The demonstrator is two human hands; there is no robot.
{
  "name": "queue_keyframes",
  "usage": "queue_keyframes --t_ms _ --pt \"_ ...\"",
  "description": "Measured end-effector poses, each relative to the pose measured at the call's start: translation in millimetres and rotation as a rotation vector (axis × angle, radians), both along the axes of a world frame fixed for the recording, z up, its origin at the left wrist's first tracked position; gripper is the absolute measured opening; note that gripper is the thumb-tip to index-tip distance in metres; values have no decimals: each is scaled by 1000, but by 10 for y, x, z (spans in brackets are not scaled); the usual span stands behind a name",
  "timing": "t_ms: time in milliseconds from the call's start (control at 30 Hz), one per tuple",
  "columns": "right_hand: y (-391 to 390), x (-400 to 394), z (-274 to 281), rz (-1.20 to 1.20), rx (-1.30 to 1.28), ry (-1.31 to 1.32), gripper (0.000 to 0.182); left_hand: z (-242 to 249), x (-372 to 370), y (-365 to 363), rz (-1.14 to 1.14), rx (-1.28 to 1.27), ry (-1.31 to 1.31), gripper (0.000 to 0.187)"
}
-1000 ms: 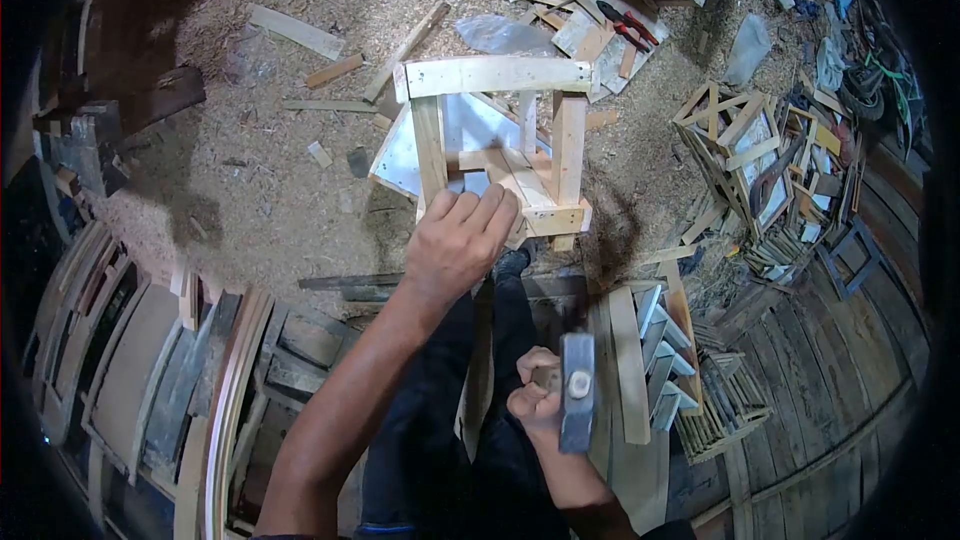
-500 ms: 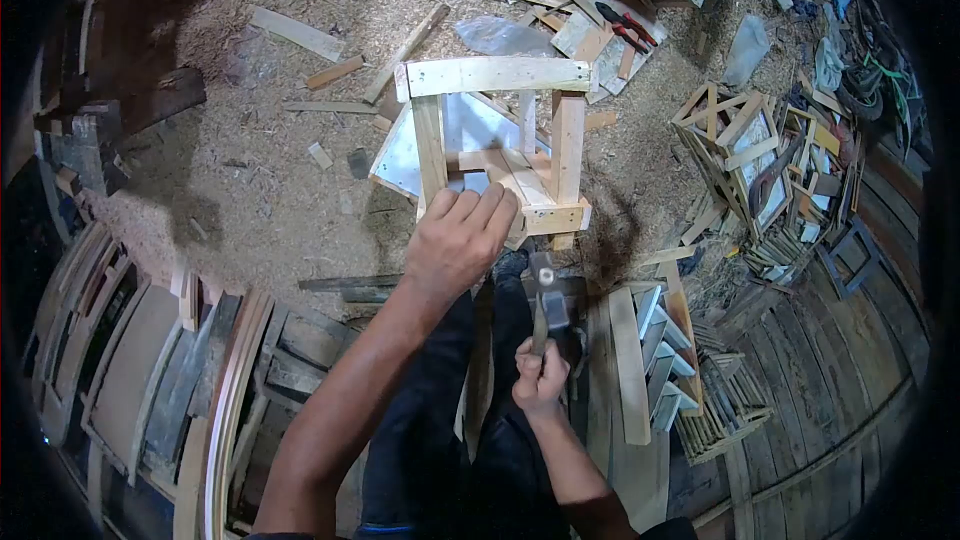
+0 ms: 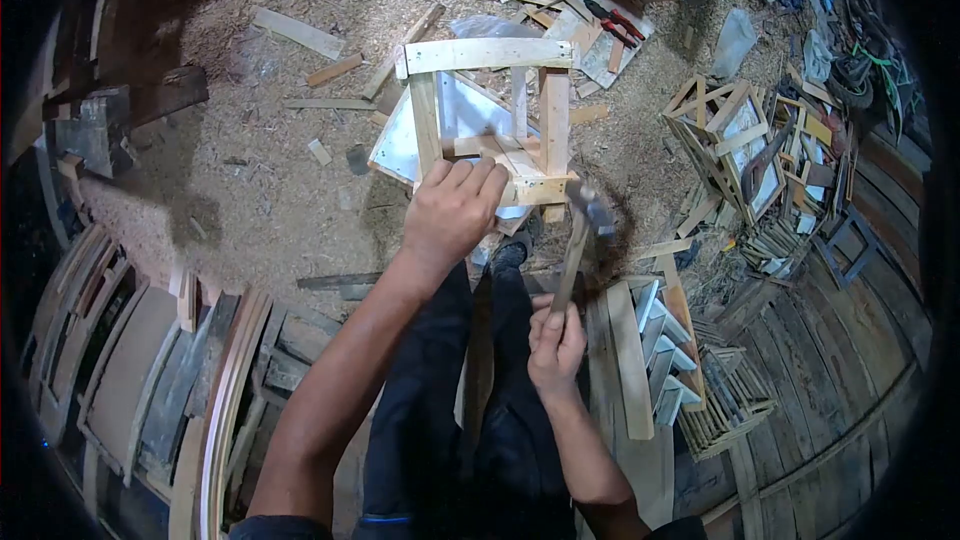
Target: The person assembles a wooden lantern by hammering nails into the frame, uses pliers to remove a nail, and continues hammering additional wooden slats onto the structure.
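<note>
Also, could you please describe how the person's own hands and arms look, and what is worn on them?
The left hand and the right hand are bare, with no glove, watch or bracelet visible. Both forearms are uncovered too. At the bottom edge, a dark left sleeve and a dark right sleeve show; I see no clear markings on them.

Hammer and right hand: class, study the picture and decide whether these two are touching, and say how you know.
Touching. The head view shows the right hand with its fingers curled around the hammer near its handle's lower end.
</note>
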State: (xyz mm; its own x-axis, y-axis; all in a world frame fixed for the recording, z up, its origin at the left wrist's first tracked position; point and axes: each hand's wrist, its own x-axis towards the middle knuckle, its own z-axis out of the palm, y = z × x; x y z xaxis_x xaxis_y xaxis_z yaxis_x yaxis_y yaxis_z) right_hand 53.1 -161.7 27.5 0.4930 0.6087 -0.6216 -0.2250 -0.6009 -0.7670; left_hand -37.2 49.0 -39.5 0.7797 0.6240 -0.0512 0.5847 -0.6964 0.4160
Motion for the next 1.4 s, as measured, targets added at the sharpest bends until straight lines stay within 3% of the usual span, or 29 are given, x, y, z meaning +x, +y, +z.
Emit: queue_keyframes --t_ms 233,333,400,633,700,733,800,833,1000,1067,1167,1367,1400 --pt "31 0 190 5 -65 31 27 9 -27 -57 -7 -4 34 38" --pt "-117 -121 251 82 -102 -112 21 71 -39 -47 -32 -37 64 38" --pt "-128 -182 336 -51 -121 -34 19 100 -37 -21 -53 -73 81 38" --pt "-149 -275 458 -186 -131 57 21 123 -92 6 -101 -98 184 42" --pt "-193 -312 458 -203 -91 37 24 182 -99 -51 53 -100 -16 39" --pt "-195 -323 468 -214 -86 43 24 215 -71 -88 42 -95 -11 39" --pt "-160 -331 502 -200 -18 46 20 278 61 -188 279 -140 23 36" --pt "-123 -330 538 -228 -32 83 24 232 134 -226 302 -172 -22 22" --pt "-35 -234 641 -305 -86 131 34 113 603 -368 496 -274 -18 35" --pt "-65 -234 565 -326 -88 96 37 118 713 -381 693 -550 -56 35" --pt "-16 -241 468 -307 -8 -6 41 207 849 -414 748 -529 -59 37" --pt "212 -176 696 -427 -10 211 50 359 763 -458 741 -554 -109 49" --pt "210 -169 674 -393 -38 204 51 353 631 -404 674 -428 -142 49"
